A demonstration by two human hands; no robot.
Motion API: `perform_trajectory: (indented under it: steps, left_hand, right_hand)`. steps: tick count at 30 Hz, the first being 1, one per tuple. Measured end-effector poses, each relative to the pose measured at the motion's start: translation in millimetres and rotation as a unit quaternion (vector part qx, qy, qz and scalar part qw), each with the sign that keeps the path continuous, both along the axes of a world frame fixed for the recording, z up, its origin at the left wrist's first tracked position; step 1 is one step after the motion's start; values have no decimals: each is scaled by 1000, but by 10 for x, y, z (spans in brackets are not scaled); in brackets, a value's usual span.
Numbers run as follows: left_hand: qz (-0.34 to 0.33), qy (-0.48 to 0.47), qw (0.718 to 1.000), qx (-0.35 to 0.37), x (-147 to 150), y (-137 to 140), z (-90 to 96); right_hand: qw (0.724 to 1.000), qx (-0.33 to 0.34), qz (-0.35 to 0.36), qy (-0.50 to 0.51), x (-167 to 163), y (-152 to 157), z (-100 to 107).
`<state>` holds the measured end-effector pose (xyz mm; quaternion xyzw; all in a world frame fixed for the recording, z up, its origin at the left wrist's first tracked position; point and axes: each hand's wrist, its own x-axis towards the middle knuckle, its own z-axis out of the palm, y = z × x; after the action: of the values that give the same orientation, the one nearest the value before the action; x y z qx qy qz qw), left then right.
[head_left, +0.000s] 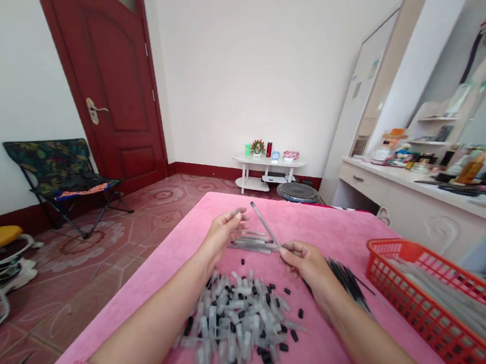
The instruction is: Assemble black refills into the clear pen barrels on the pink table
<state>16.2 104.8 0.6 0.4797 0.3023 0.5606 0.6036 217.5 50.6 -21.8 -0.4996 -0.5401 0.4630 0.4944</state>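
My right hand is closed on the lower end of a slim grey pen barrel, tilted up to the left with a dark upper tip. To its left, my left hand is raised with fingers apart and slightly curled, holding nothing I can see; motion blurs it a little. Several similar pen barrels lie on the pink tablecloth behind and between the hands. In front of me spreads a pile of translucent pen caps, mixed with small black plugs. Thin black refills lie beside my right forearm.
A red plastic basket filled with long grey barrels stands at the table's right side. Beyond it is a white dresser crowded with bottles. A folding chair, a red door and a low white shelf are farther off.
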Motion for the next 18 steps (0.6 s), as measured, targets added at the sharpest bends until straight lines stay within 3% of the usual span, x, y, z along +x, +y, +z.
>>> perform_trajectory:
  steps: [5, 7, 10, 12, 14, 16, 18]
  left_hand:
    - [-107, 18, 994, 29, 244, -231, 6]
    - [-101, 57, 992, 38, 311, -299, 25]
    - [-31, 187, 977, 101, 309, -341, 53]
    - [39, 334, 920, 201, 246, -353, 66]
    - [106, 498, 804, 306, 170, -371, 69]
    - [149, 604, 693, 364, 117, -396, 64]
    - [159, 651, 631, 391, 102, -423, 55]
  right_hand:
    - [997, -42, 47, 46, -181, -121, -11]
    - [998, -23, 64, 11, -237, -166, 10]
    - [996, 67, 35, -47, -204, -179, 86]
    - [994, 95, -6, -51, -113, -160, 151]
    - [996, 78, -35, -30, -8, -137, 207]
    - [997, 62, -36, -20, 76, -121, 237]
    - [998, 54, -22, -32, 121, -111, 236]
